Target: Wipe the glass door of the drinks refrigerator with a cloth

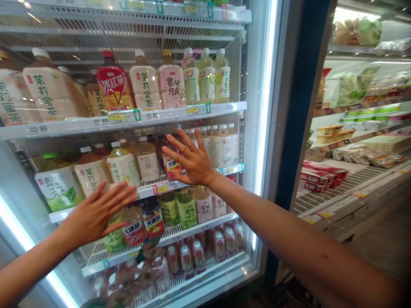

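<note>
My right hand (191, 158) reaches in from the right with its fingers spread, holding nothing. It is in front of the middle shelf, covering part of a dark bottle with a red-and-white label (171, 162). My left hand (99, 209) is lower and to the left, palm down with fingers stretched out and also holding nothing. Near it stand a green tea bottle (58, 182) and a jasmine tea bottle (93, 173). Reflections suggest glass in front of the lit drinks cooler (265, 107); I cannot tell whether either hand touches it.
Wire shelves hold rows of bottled tea, including a red iced tea bottle (114, 87) and a pink-labelled bottle (171, 83). Small bottles (186, 256) stand on the lowest shelf. Past the dark cooler frame (300, 98), an open display case holds stacked red boxes (321, 175) and packaged food.
</note>
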The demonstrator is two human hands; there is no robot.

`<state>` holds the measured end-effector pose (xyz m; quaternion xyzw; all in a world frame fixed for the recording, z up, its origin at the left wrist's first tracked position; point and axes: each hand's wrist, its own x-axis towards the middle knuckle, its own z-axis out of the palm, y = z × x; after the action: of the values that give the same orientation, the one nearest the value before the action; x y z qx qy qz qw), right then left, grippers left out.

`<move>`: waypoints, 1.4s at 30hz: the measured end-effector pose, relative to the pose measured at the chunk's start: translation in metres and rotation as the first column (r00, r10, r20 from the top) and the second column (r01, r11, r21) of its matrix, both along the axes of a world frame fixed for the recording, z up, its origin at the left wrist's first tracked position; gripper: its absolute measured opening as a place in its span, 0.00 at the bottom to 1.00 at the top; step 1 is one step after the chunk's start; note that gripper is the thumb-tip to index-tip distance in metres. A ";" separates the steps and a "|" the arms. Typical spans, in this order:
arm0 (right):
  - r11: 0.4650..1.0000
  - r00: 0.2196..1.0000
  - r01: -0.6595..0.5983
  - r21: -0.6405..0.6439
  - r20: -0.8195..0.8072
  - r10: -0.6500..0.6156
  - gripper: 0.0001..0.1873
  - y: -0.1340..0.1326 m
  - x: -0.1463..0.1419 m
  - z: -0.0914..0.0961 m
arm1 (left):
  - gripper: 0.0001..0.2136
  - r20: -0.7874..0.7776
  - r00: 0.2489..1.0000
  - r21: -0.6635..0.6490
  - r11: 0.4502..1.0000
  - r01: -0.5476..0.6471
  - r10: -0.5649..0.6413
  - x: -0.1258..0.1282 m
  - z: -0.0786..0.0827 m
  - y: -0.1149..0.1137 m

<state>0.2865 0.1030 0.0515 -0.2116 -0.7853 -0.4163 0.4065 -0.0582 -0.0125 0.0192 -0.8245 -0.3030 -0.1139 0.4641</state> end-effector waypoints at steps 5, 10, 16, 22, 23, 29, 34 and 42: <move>1.000 1.000 -0.013 -0.009 -0.014 0.013 0.37 0.000 -0.001 0.000 | 0.43 0.392 0.909 0.123 0.971 -0.206 0.143 0.018 0.022 0.001; 1.000 1.000 -0.025 0.012 -0.013 0.026 0.37 0.002 -0.001 -0.001 | 0.41 -0.028 0.999 0.061 0.997 -0.038 0.040 0.021 -0.056 0.004; 0.993 0.992 -0.116 -0.003 -0.047 0.116 0.41 -0.011 -0.005 0.001 | 0.35 -0.028 0.999 0.069 0.997 -0.027 0.029 0.064 -0.012 0.019; 0.892 0.891 -0.439 -0.105 -0.179 0.417 0.47 -0.046 -0.035 -0.018 | 0.29 0.073 0.997 0.166 0.986 -0.006 -0.006 0.108 0.016 0.041; 0.880 0.889 -0.452 -0.143 -0.154 0.432 0.48 -0.047 -0.039 -0.025 | 0.30 0.123 0.992 0.194 0.981 -0.027 0.003 0.105 0.016 0.041; 0.942 0.959 -0.237 -0.239 0.101 0.267 0.51 -0.040 -0.051 -0.053 | 0.44 0.342 0.936 0.227 0.960 -0.165 0.080 0.053 0.030 0.015; 0.979 0.989 -0.102 -0.178 0.087 0.119 0.47 -0.047 -0.065 -0.051 | 0.36 0.332 0.939 0.197 0.967 -0.160 0.088 0.034 0.051 0.000; 0.992 0.986 -0.059 -0.109 -0.163 0.041 0.57 -0.022 -0.049 -0.019 | 0.39 0.501 0.865 0.229 0.957 -0.178 0.041 0.040 0.026 0.022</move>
<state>0.2380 0.0809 0.0328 -0.2475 -0.7774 -0.3422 0.4662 -0.0177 0.0093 0.0448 -0.6794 -0.4393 -0.3325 0.4847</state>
